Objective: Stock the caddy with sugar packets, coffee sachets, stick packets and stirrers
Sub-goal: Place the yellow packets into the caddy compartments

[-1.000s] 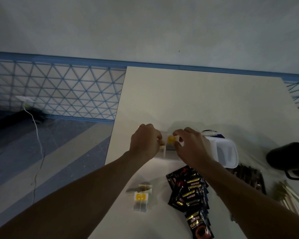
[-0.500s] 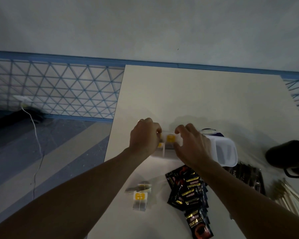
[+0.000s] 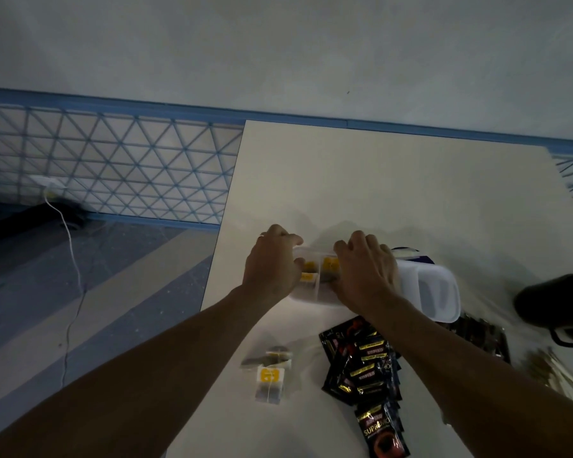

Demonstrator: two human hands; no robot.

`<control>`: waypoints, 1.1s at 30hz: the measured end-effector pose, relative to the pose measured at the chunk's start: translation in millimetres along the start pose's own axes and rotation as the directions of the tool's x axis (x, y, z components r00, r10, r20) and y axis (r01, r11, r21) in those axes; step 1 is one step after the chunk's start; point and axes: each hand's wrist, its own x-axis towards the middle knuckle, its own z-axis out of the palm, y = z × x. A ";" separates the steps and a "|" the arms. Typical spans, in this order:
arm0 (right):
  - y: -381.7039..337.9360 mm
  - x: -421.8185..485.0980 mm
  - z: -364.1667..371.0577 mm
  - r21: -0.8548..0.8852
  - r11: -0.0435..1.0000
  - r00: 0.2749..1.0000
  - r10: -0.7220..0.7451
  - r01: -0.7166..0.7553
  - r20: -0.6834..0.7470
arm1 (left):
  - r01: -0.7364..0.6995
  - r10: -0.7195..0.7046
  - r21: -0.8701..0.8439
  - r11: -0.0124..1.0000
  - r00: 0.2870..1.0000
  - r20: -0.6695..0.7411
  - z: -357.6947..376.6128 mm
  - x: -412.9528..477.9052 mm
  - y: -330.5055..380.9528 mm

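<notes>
The pale surface [image 3: 394,193] carried a white divided caddy [image 3: 437,292] near its middle. Both hands were curled over the caddy's left end: the left hand [image 3: 272,266] and right hand [image 3: 366,269], each grip pressing yellow-tagged packets [image 3: 329,264] into adjoining compartments. Black coffee sachets [image 3: 361,368] lay nearer, beside two loose packets [image 3: 270,375].

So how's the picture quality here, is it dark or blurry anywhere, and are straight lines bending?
Head view: dim and underexposed overall, with soft shadows on the table beyond both hands. The black object and the wooden stirrers at the right edge are smeared. Wide-angle distortion slants the blue wall trim and the table edges. The black coffee sachets stay readable, with small glints on the foil.
</notes>
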 end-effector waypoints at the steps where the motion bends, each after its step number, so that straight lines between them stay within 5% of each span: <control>1: -0.1 1.5 0.4 -0.009 1.000 1.000 0.005 -0.005 0.008 | 0.003 -0.003 0.000 1.000 1.000 0.006 0.8 0.1 -0.6; 23: 14.8 -8.1 2.6 0.222 0.971 0.965 -0.031 0.091 -0.261 | 0.024 -0.027 -0.084 0.996 0.999 -0.043 10.4 3.5 -7.9; 33: -1.9 -14.7 -6.4 0.096 0.987 0.987 0.137 -0.129 -0.086 | 0.045 -0.050 -0.100 0.994 0.998 -0.041 12.5 4.0 -8.1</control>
